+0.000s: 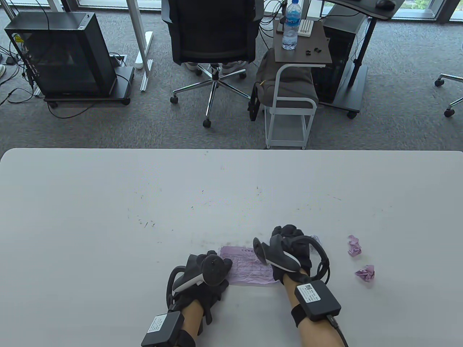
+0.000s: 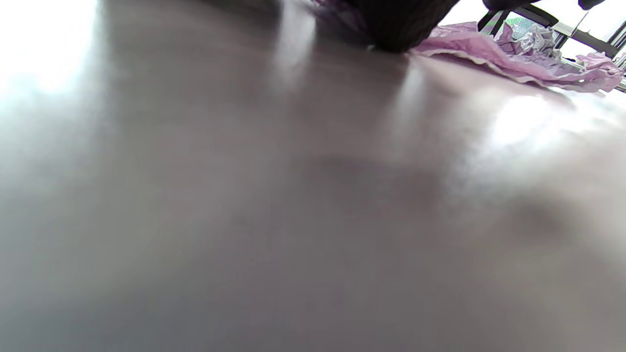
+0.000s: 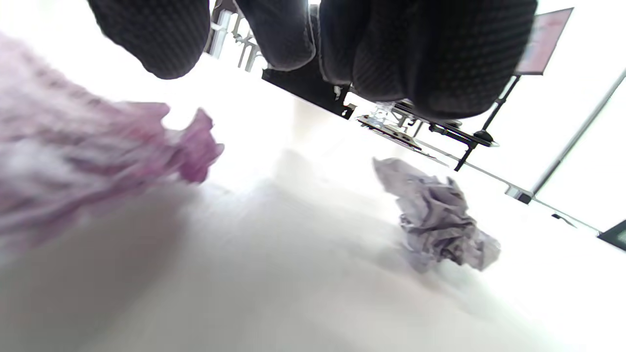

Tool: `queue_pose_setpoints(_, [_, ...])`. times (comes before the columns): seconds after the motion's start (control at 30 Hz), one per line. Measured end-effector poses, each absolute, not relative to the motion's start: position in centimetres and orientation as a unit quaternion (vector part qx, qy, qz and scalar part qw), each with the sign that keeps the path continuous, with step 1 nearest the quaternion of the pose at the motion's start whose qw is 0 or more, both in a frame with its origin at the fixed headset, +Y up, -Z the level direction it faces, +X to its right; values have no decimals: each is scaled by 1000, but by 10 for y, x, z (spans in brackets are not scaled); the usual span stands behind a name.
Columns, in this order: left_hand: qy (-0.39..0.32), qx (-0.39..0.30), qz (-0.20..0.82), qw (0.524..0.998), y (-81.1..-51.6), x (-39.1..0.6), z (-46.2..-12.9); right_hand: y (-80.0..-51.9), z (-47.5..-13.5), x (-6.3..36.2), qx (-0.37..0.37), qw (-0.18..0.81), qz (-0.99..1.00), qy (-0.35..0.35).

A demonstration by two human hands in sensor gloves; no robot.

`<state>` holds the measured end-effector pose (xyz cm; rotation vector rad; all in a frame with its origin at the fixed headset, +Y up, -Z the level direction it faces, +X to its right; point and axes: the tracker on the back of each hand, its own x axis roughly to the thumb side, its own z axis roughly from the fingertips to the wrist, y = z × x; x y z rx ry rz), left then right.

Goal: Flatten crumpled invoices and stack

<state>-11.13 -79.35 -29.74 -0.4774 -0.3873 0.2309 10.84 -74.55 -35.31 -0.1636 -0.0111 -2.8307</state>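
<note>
A pink invoice (image 1: pixel 249 270) lies mostly flattened, still wrinkled, on the white table (image 1: pixel 108 217) between my hands. My left hand (image 1: pixel 221 266) rests on its left edge; in the left wrist view a fingertip (image 2: pixel 396 29) presses down on the paper (image 2: pixel 494 56). My right hand (image 1: pixel 287 235) is at the paper's right side. In the right wrist view its fingers (image 3: pixel 430 63) hang above the table and hold nothing, with the pink paper (image 3: pixel 83 156) to their left. Two crumpled pink invoices (image 1: pixel 354 246) (image 1: pixel 365 273) lie to the right of my right hand.
A pale crumpled paper ball (image 3: pixel 435 220) lies just beyond my right hand (image 1: pixel 315 238); it also shows in the left wrist view (image 2: pixel 538 36). An office chair (image 1: pixel 213 39) and a side cart with a water bottle (image 1: pixel 291 25) stand past the table's far edge.
</note>
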Motion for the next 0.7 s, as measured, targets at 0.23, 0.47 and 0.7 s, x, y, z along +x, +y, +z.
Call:
queue_pose_setpoints(0.23, [-187, -222, 157, 944, -791, -117, -297, -757, -366, 162, 1, 103, -989, -106])
queue_pose_setpoints(0.47, [-177, -132, 146, 964, -774, -127, -293, -775, -359, 174, -23, 97, -992, -78])
queue_pose_setpoints(0.7, [-202, -91, 88, 971, -732, -123, -273, -732, -334, 177, -26, 26, -998, -51])
